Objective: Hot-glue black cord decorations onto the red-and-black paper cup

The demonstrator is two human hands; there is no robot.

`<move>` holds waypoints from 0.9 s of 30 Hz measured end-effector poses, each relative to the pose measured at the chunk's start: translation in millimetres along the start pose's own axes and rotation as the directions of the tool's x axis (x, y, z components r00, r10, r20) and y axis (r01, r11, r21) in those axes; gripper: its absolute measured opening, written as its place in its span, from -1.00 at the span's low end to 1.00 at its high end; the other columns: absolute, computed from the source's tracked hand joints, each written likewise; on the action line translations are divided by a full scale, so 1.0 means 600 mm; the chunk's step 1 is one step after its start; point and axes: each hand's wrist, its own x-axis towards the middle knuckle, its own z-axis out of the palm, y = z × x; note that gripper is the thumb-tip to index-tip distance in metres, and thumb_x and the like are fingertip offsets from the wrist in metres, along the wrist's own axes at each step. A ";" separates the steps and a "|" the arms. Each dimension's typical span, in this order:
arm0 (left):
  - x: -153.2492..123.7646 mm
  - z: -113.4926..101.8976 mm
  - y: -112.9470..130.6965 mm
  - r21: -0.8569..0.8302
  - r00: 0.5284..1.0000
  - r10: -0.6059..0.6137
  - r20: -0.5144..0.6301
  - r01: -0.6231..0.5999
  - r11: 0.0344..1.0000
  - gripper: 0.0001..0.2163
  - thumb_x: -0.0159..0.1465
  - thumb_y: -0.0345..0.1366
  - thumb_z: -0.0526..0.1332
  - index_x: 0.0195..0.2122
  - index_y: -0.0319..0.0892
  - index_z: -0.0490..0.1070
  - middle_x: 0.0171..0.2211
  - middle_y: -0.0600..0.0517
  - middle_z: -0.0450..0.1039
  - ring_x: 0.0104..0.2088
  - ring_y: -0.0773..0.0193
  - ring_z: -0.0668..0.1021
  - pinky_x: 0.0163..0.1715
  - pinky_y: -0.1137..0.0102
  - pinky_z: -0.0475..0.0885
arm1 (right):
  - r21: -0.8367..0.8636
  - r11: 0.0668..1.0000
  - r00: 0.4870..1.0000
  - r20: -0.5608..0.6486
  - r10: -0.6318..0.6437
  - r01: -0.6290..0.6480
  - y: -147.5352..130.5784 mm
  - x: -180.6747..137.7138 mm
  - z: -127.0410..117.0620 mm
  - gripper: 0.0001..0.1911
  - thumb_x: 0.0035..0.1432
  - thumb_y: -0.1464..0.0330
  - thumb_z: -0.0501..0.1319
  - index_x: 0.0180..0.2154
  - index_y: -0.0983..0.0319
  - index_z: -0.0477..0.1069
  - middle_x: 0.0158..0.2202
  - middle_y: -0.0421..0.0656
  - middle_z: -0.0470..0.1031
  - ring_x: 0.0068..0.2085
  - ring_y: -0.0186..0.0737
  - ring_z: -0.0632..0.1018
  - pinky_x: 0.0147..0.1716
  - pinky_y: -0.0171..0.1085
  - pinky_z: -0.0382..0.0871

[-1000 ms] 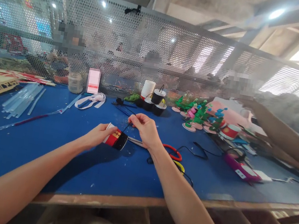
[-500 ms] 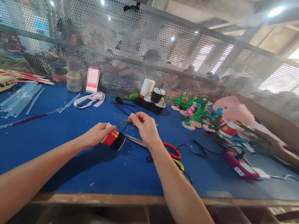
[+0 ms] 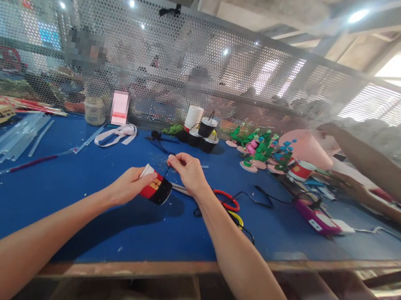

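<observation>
My left hand is closed around a small paper cup, red with a white rim and a black band at its far end. The cup lies tilted on its side above the blue table. With thumb and fingers pinched, my right hand holds a thin black cord that runs down to the cup. Behind my right wrist lie scissors with red and yellow handles, partly covered by the forearm.
Black cups with white rims stand at the back near small green felt trees. At right are a purple power strip and a co-worker's arms. Clear glue sticks and a white ribbon lie left.
My left hand has brought the cup slightly right, and the right hand has shifted a little left. The co-worker's upper arm has moved at the pink cone. The view has turned slightly.
</observation>
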 end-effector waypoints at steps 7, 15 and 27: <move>-0.001 -0.003 -0.010 -0.021 0.999 0.037 0.008 -0.037 0.999 -0.71 0.08 -0.10 0.05 -0.50 -0.27 0.27 -0.63 0.13 0.20 -0.61 0.45 0.20 -0.60 0.52 0.09 | -0.011 1.000 1.000 0.028 0.011 -0.011 -0.001 -0.003 0.003 -0.79 -0.08 0.25 0.13 -0.59 0.26 0.31 -0.61 -0.24 0.35 -0.54 -0.37 0.32 -0.50 -0.34 0.16; -0.006 -0.003 -0.008 -0.014 0.997 0.080 0.014 -0.080 0.997 -0.69 0.07 -0.08 0.06 -0.49 -0.28 0.31 -0.61 0.10 0.25 -0.60 0.43 0.24 -0.59 0.51 0.14 | -0.050 0.998 0.995 0.088 0.040 -0.036 -0.012 -0.010 0.009 -0.79 -0.08 0.28 0.13 -0.63 0.25 0.31 -0.66 -0.28 0.31 -0.58 -0.40 0.27 -0.52 -0.36 0.13; -0.008 -0.001 -0.007 -0.063 0.997 0.070 -0.027 -0.071 0.995 -0.69 0.04 -0.07 0.09 -0.54 -0.27 0.30 -0.63 0.11 0.23 -0.61 0.45 0.22 -0.60 0.52 0.14 | -0.086 0.993 0.982 0.169 0.089 -0.075 -0.003 -0.014 0.016 -0.76 -0.03 0.27 0.10 -0.62 0.26 0.35 -0.66 -0.26 0.34 -0.57 -0.37 0.32 -0.54 -0.36 0.15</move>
